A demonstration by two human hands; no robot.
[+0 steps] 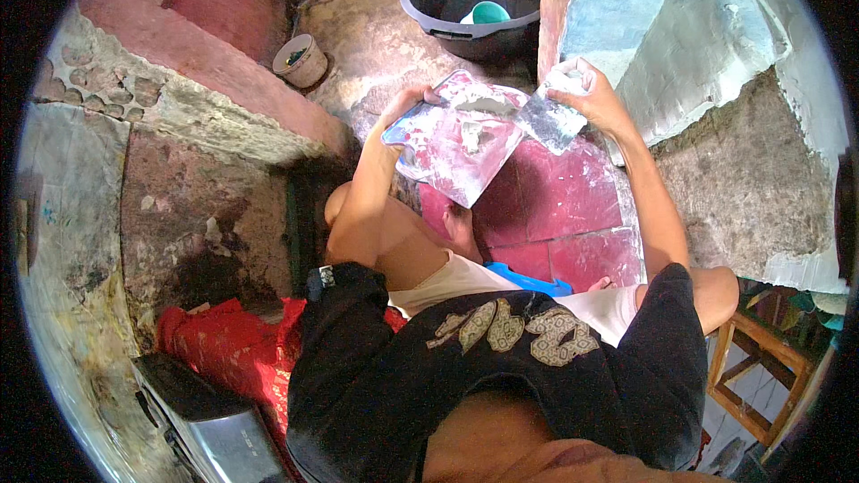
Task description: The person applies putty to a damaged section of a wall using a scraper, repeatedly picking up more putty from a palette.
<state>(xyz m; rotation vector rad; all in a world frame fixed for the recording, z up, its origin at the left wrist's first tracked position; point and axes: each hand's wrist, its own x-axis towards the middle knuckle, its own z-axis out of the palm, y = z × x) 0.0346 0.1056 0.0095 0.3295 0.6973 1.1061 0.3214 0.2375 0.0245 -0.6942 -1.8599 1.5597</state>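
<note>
Since plaster-smeared board [438, 150] looks light, stiff, slick, hold its edge: left hand [412, 105] fingers closed there, right hand [588, 96] pinching scraper [551, 123].

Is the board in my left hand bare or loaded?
Loaded: the board in your left hand carries a pale clump near its middle, plus a grey patch and whitish smears.

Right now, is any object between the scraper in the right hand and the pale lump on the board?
Nothing visible is: the right hand holds the scraper at the right edge of the board, with only its smeared surface from there to the pale lump.
</note>
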